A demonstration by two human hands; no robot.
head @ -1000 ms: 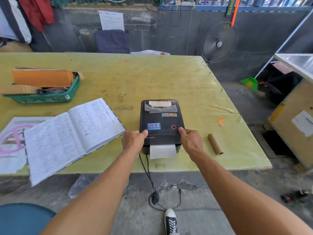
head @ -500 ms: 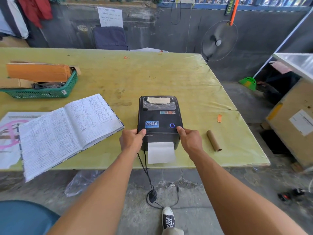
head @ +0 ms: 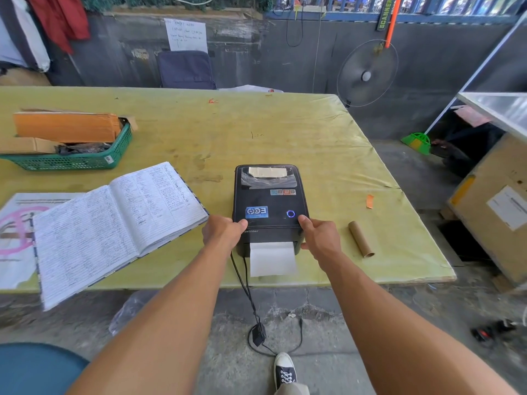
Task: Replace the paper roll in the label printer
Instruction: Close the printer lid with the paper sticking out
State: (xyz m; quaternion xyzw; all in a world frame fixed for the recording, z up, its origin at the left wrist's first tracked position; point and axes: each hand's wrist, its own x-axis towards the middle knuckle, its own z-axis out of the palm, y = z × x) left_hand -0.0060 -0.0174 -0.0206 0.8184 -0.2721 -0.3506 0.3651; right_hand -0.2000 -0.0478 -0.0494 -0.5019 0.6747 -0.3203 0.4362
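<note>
Since the earlier frames the white paper strip (head: 272,259) has come further out of the front slot, and the ring light (head: 290,214) on the lid now glows blue where it first showed red. One black label printer (head: 269,205) sits at lower centre of the frame, near the front edge of the yellow-green worktop (head: 256,132). The left hand (head: 222,233) and right hand (head: 320,238) stay clasped on its two front corners, thumbs on the lid; the other fingers curl out of sight round the sides. One empty cardboard core (head: 360,238) lies right of the printer. One open ledger (head: 114,220) and one green basket (head: 77,158) are at left. The ledger's writing is too small to read.
</note>
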